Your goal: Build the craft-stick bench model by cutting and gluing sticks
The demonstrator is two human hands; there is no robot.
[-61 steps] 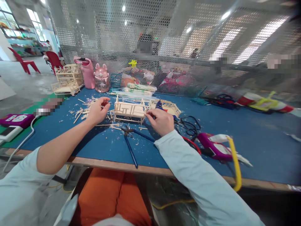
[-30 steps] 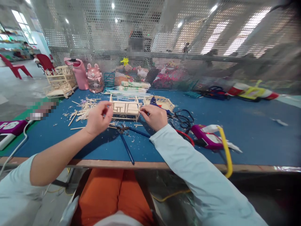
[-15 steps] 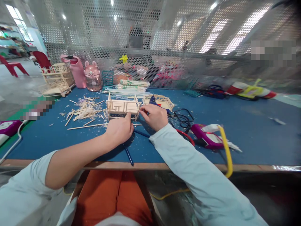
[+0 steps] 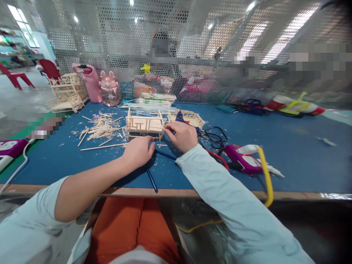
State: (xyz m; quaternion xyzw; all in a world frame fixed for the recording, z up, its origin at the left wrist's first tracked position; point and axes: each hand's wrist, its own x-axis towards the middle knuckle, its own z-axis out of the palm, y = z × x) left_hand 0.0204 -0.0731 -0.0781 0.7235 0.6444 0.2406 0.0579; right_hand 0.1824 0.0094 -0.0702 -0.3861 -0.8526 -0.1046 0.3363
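Observation:
A small model house frame of thin pale wooden sticks stands upright on the blue tabletop, its front panel bearing a pattern of short strips. Close in front of its lower edge is my left hand, palm down, thumb and forefinger slightly apart; its other fingers are mostly hidden. My right hand is at the model's right end, thumb and forefinger pinched together by the panel's edge. Whatever lies between those fingertips is too small to make out. Behind my right hand, a blue glue gun nozzle partly overlaps a shallow stick-built tray.
Loose wooden sticks lie heaped to the left. A blue pen-like rod lies near the table's front edge. A purple device with a yellow strap sits right. Pink bottles and a larger stick model stand at back left.
My left forefinger has come off the model's front panel, and that hand has dropped slightly below it. My right hand keeps its pinch at the right end.

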